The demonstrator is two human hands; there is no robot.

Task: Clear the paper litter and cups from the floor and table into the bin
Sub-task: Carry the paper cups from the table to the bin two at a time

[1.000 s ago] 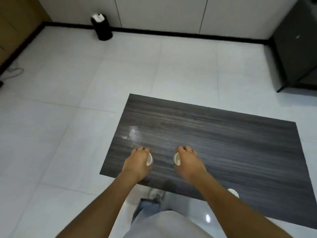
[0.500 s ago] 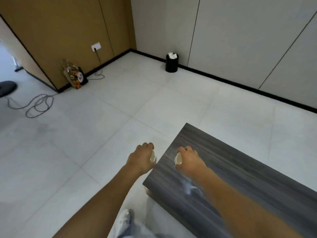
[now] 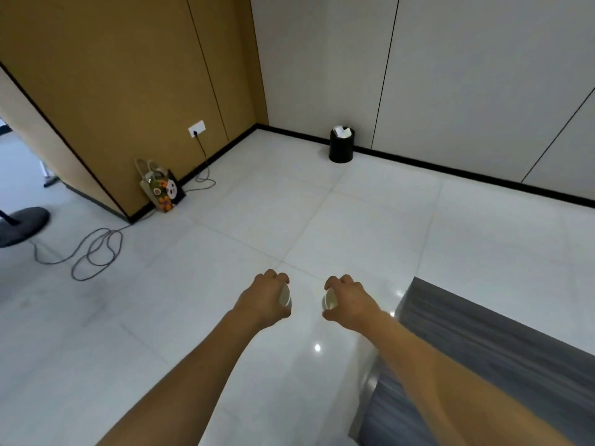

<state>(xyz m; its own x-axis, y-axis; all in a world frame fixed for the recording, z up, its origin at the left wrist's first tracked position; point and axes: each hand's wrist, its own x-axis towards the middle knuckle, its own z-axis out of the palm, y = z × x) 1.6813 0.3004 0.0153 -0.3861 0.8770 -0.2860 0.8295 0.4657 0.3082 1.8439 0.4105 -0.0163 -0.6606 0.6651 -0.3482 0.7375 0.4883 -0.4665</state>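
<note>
My left hand (image 3: 264, 297) is closed around a white paper cup (image 3: 285, 297), whose rim faces right. My right hand (image 3: 349, 299) grips a second white paper cup (image 3: 329, 300), its open mouth facing left. Both hands are held out over the white tiled floor, side by side and apart. The black bin (image 3: 342, 145) stands against the far wall, well ahead of my hands, with white paper sticking out of its top. The dark wood-grain table (image 3: 483, 342) lies at the lower right, beside my right forearm.
A patterned tote bag (image 3: 161, 188) leans against the brown wall panel at the left. A grey cable (image 3: 93, 252) loops over the floor from a wall socket (image 3: 196, 128). A dark round stand base (image 3: 22, 225) sits at the far left edge.
The view has swung left and away from the table. My hands, each still holding a cup, have left the tabletop and now hang over the floor. The bin appears nearer and more centred.
</note>
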